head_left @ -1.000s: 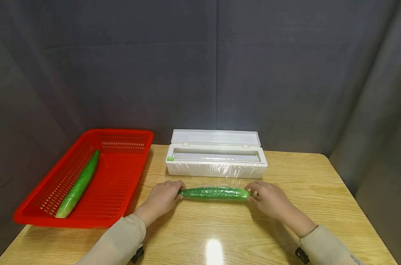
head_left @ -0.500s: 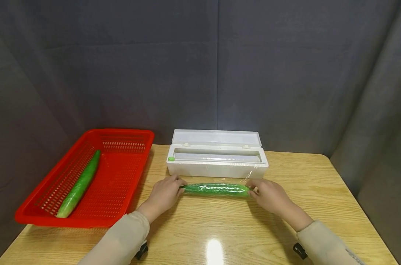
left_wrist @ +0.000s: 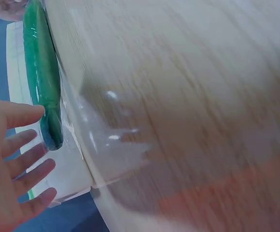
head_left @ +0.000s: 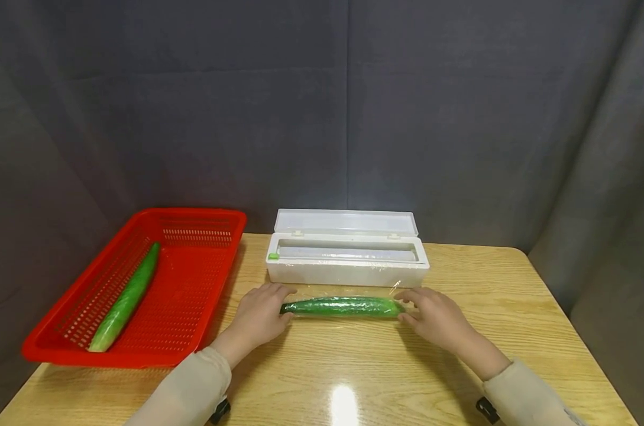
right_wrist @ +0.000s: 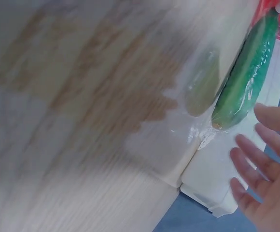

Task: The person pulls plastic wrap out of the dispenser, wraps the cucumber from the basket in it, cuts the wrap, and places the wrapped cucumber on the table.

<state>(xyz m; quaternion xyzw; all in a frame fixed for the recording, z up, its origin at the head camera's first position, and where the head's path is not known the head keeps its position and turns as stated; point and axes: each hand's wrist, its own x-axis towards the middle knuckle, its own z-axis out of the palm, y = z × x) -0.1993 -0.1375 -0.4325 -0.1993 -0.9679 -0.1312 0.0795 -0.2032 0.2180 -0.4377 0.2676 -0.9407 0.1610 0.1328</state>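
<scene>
A cucumber (head_left: 343, 306) wrapped in shiny cling film lies crosswise on the table, in front of the white film dispenser (head_left: 348, 274). At its dark left end is my left hand (head_left: 259, 313). The left wrist view shows that hand's fingers (left_wrist: 33, 183) spread apart and the thumb at the film around the tip. By the paler right end is my right hand (head_left: 433, 313). Its fingers (right_wrist: 256, 154) are spread and slightly bent beside the end in the right wrist view. Clear film stretches between the cucumber (right_wrist: 248, 72) and the dispenser.
A red plastic basket (head_left: 215, 290) stands on the left, with another cucumber (head_left: 127, 299) along its left side. The dispenser's lid (head_left: 345, 222) is raised, and a roll of film (head_left: 348, 254) shows inside. A dark grey curtain (head_left: 433, 118) hangs behind the wooden table (head_left: 311, 367).
The cucumber moved a little toward the dispenser, both hands with it. Both hands, which pinched its ends, have since loosened their fingers. The left hand has drawn slightly outward.
</scene>
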